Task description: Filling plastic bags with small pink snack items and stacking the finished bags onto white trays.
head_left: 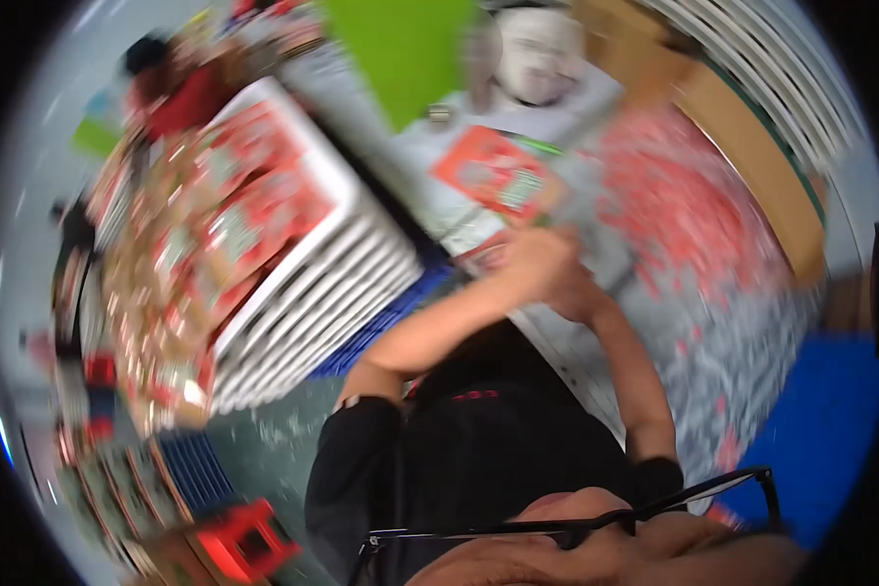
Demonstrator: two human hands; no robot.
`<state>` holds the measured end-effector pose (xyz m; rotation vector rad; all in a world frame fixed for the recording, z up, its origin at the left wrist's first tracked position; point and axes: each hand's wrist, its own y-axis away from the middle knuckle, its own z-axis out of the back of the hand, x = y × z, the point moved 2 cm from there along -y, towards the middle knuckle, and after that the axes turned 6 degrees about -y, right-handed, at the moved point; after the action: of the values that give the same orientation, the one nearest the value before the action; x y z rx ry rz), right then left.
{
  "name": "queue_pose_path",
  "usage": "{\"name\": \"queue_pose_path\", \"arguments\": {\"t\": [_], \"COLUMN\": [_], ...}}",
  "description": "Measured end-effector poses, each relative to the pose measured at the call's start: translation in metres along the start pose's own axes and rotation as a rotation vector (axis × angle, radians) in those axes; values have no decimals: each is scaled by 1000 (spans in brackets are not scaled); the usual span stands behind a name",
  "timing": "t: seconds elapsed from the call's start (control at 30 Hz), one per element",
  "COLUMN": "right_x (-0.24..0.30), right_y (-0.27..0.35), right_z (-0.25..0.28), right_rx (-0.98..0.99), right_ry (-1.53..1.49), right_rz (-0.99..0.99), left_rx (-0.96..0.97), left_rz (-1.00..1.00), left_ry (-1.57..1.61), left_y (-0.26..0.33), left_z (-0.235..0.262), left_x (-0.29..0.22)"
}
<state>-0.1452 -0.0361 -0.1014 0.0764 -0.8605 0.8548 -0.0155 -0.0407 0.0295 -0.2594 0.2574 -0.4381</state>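
My left hand [542, 256] is curled closed over the work table, and motion smears it. Whatever it grips, if anything, I cannot make out. Close against it, partly covered, is my right hand [576, 293], its fingers hidden. Just beyond both hands lies a flat red printed packet [474, 166] with a pale green-white patch. A small whitish packet [471, 232] rests nearer, beside the left hand. At the far edge of the red packet is a bright green strip [534, 145].
To the left, stacked white trays [313, 313] carry many red and clear wrapped packets [239, 230]. Pink-red shredded pieces [679, 200] are heaped at the right by a cardboard panel [757, 161]. A round white container [537, 54] stands at the back. Another person [181, 93] is at far left.
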Motion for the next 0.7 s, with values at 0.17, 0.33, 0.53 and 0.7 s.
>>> {"name": "queue_pose_path", "arguments": {"t": [0.17, 0.33, 0.53, 0.7], "right_x": [116, 111, 17, -61], "right_y": [-13, 14, 29, 4], "right_z": [72, 69, 79, 87], "right_rx": [127, 12, -812, -580], "right_ry": [-296, -266, -64, 733], "right_rz": [-552, -158, -255, -573], "left_rx": [676, 1309, 909, 753], "left_rz": [-414, -285, 30, 19], "left_ry": [807, 1011, 1371, 1352], "left_y": [-7, 0, 35, 51], "left_z": [48, 12, -19, -21], "left_x": [35, 18, 34, 33]}}
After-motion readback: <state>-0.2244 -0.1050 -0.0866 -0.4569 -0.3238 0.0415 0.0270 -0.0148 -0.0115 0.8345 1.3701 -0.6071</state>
